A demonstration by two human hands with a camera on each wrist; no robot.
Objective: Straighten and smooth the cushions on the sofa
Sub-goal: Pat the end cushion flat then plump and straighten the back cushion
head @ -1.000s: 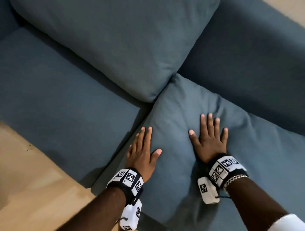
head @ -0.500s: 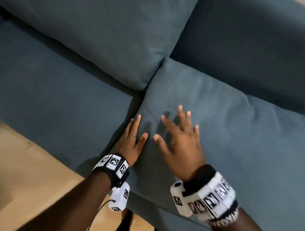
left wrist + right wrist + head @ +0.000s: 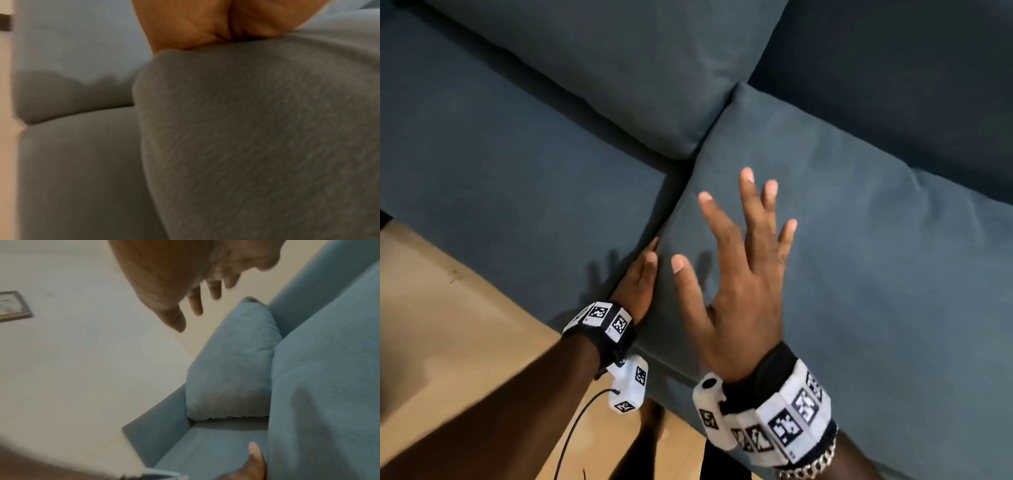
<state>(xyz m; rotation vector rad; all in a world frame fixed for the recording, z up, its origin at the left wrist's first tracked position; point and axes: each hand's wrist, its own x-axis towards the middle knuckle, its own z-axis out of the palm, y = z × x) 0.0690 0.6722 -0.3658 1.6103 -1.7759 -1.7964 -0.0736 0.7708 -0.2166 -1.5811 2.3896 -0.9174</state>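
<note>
A blue loose cushion [image 3: 859, 257] lies tilted across the sofa seat, its corner reaching a back cushion [image 3: 619, 68]. My left hand [image 3: 640, 277] lies with straight fingers against the loose cushion's left edge, in the gap beside the seat cushion [image 3: 500, 171]. In the left wrist view the palm [image 3: 195, 24] presses on the cushion's [image 3: 257, 138] edge. My right hand [image 3: 743, 274] hovers above the cushion with its fingers spread and holds nothing. The right wrist view shows the spread right hand [image 3: 185, 280] in the air over the cushion [image 3: 329, 369].
Wooden floor [image 3: 448, 325] runs along the sofa's front edge at the lower left. A second back cushion [image 3: 911, 85] sits dark at the upper right. A sofa arm [image 3: 156, 434] and a pale wall with a framed picture [image 3: 12, 306] show in the right wrist view.
My right hand has lifted off the cushion and spread its fingers. My left hand has slid from the cushion's top to its left edge.
</note>
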